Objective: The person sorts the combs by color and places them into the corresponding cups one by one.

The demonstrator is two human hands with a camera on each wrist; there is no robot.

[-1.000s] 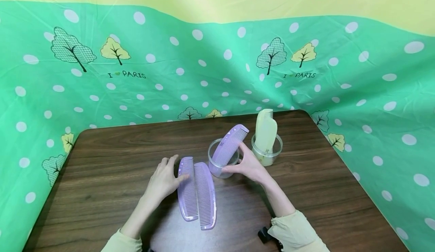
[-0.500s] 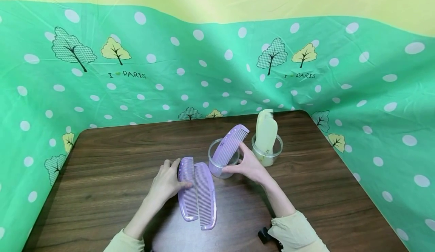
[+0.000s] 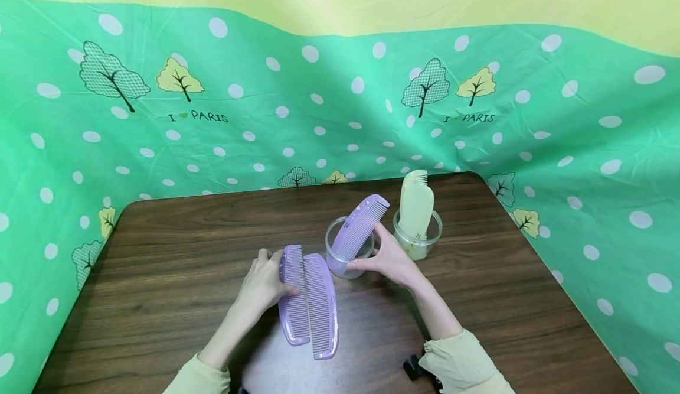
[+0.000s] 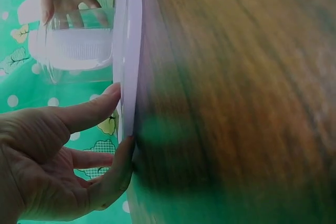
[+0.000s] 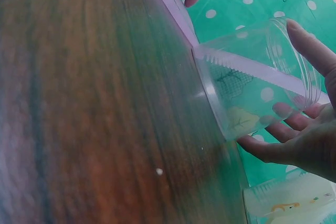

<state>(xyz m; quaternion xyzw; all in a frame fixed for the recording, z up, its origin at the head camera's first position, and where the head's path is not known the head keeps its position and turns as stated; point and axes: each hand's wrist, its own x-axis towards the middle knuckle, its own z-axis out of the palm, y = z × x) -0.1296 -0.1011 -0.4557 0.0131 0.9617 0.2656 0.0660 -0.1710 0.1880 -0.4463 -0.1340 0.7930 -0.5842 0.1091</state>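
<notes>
Two purple combs lie side by side on the table, the left comb [image 3: 294,320] and the right comb [image 3: 321,305], teeth facing each other. My left hand [image 3: 259,285] pinches the left comb, its thumb on top and a finger at the outer edge, as the left wrist view confirms. A clear plastic jar [image 3: 336,267] stands just beyond them, and my right hand [image 3: 390,258] holds it with the thumb near the rim and the fingers round the far side. Leaning inside that jar is a third purple comb [image 3: 361,222], its upper end sticking out to the right.
Behind my right hand stands another clear jar [image 3: 434,231] with pale green combs [image 3: 416,205] upright in it. The dark wooden table [image 3: 186,234] ends at a green dotted cloth [image 3: 319,98] hung at the back and sides. A black strap piece [image 3: 414,368] sits by the right sleeve.
My left hand has shifted slightly right and nearer, its thumb coming down on the left comb and its fingers closing at the edge. The right hand and jar have stayed still.
</notes>
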